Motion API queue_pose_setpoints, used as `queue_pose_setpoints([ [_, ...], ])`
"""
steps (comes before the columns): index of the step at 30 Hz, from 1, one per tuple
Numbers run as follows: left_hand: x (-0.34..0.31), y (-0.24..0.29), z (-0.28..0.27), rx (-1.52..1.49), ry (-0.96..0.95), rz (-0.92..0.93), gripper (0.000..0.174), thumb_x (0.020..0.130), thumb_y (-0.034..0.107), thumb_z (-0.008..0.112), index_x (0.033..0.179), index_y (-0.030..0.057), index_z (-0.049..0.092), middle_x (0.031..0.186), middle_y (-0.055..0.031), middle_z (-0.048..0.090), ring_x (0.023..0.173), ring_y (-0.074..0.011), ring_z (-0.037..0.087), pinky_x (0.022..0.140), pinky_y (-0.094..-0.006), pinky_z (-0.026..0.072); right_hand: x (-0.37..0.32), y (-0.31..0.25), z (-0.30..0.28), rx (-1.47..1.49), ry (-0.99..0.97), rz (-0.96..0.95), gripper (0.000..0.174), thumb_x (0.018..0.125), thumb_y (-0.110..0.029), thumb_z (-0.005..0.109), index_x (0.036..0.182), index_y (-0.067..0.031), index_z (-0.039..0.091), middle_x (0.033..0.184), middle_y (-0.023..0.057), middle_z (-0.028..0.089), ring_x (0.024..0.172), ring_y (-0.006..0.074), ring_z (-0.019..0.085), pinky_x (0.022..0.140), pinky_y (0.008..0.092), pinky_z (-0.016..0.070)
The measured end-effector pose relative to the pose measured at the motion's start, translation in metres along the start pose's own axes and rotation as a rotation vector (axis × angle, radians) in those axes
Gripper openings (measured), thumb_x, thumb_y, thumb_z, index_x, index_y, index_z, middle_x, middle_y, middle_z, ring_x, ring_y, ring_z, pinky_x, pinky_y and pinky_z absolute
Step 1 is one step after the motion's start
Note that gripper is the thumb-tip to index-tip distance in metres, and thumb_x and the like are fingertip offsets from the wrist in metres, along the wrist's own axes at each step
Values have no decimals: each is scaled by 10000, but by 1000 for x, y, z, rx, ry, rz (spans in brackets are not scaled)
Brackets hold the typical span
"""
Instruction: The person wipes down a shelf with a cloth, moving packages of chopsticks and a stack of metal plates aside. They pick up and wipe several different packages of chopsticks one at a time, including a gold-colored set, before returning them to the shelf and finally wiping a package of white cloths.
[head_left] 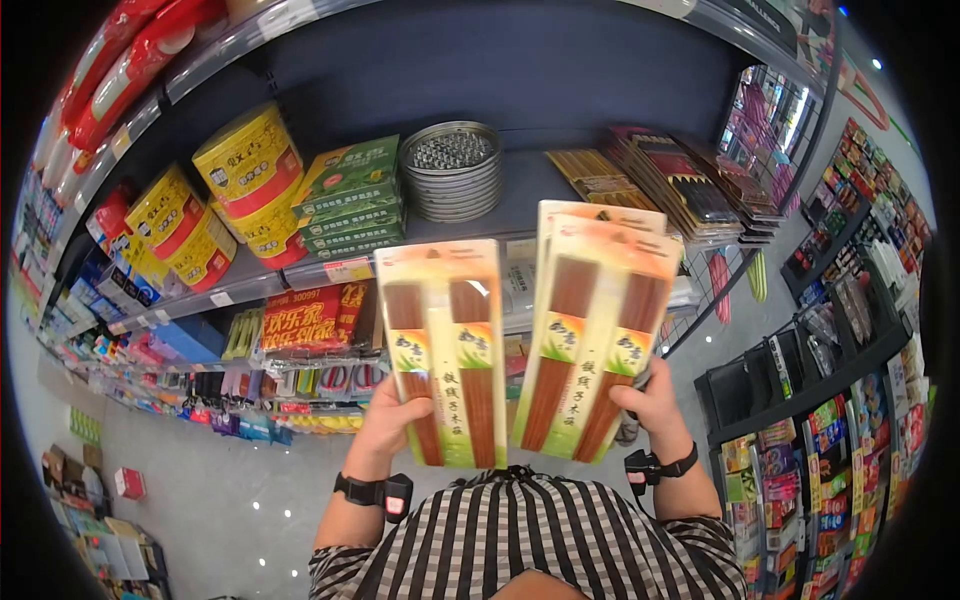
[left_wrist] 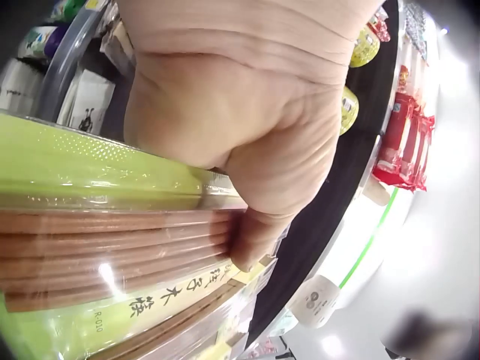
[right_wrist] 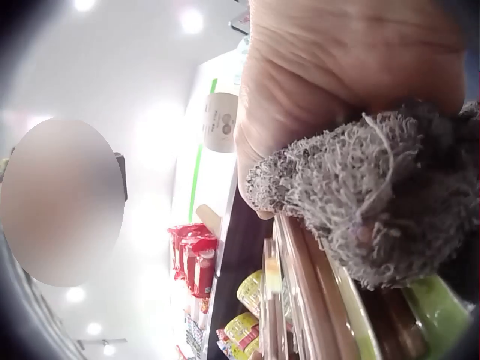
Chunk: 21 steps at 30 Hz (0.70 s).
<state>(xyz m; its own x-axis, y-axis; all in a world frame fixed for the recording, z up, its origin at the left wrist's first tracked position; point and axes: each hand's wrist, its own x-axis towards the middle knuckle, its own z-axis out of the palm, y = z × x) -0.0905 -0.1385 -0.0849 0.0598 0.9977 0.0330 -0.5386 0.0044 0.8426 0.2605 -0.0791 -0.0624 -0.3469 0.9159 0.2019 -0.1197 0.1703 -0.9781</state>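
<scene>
Grips one chopstick pack (head_left: 450,370) with the fingers of the left hand (head_left: 388,415), low on its left edge, thumb across the front. Grips at least two more chopstick packs (head_left: 597,350), one behind another, with the fingers of the right hand (head_left: 658,405), low on the right edge, together with a fuzzy grey cloth (right_wrist: 360,195). Impossible to tell exactly how the remaining fingers lie behind the cards.

Seems to hinge on the narrow space between the two grips — inward from both hands, with the left pack and the right packs just apart at the lower ends and farther apart at the tops. Point lengthwise from the striped shirt (head_left: 450,530) out toward the shelf (head_left: 525,195), nearly straight on the left, leaning rightward at the top on the right. Stand out well ahead of the fingers, in front of the shelf's edge. To note on that shelf — nearer to the right hand than to the left — some flat packages (head_left: 685,180), with a stack of round metal ware (head_left: 452,195) beyond the left pack.
</scene>
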Motion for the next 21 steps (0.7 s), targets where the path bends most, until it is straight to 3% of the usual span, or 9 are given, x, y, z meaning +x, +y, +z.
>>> queue_pose_setpoints([
  [6,14,-13,5,-98,106,49,350,882,31,595,1220,26,505,1171,-73,606,1021,-173,609,901,-341,505,12,-4,1,162,-125,76,479,729,-187,730,1133,32,594,1062,44,658,957,109,594,853,274,467],
  [9,24,-31,14,-90,44,-67,334,945,83,521,1272,27,482,1214,-76,583,1078,-156,576,924,-320,482,27,10,30,38,-166,120,405,735,-129,724,1105,-1,620,1004,7,654,903,80,571,814,259,465],
  [11,26,-29,27,-116,68,-193,339,987,121,451,1309,13,457,1242,-78,568,1111,-154,552,955,-310,458,35,8,49,-110,-191,118,372,754,-137,720,1079,14,622,992,25,665,896,89,584,803,267,472],
  [14,32,-32,22,-201,-15,-207,359,963,91,471,1308,-6,450,1252,-94,559,1115,-168,552,966,-321,451,40,6,69,-262,-177,119,395,746,-157,716,1083,24,616,974,43,675,884,94,592,795,272,476],
  [15,28,-37,21,-52,23,-133,408,902,62,543,1293,-20,459,1230,-114,573,1107,-179,560,958,-322,453,39,4,73,-361,-142,116,412,732,-160,711,1086,28,613,959,42,676,875,91,588,791,270,475],
  [18,24,-37,17,73,-52,-181,464,834,44,613,1271,-32,476,1184,-122,603,1064,-182,590,921,-317,473,40,-5,77,-525,-215,94,409,719,-170,723,1058,32,613,909,67,666,844,95,579,751,271,475],
  [19,23,-37,16,52,-12,-196,480,805,55,661,1248,-32,498,1146,-110,628,1006,-177,618,878,-311,492,42,-12,73,-545,-215,168,533,712,-327,750,1075,35,603,907,178,670,833,233,645,764,341,493],
  [20,22,-36,15,45,-6,-208,480,805,55,661,1248,-32,498,1146,-110,628,1006,-177,618,878,-311,492,48,-9,59,-741,-226,131,489,717,-295,751,1051,31,605,868,158,668,794,197,638,729,321,497],
  [21,22,-34,14,6,-24,-218,472,802,58,664,1238,-31,506,1139,-107,631,989,-175,623,867,-306,496,50,-18,52,-701,-169,92,440,724,-256,743,1031,31,610,854,135,667,775,176,629,718,306,495],
])
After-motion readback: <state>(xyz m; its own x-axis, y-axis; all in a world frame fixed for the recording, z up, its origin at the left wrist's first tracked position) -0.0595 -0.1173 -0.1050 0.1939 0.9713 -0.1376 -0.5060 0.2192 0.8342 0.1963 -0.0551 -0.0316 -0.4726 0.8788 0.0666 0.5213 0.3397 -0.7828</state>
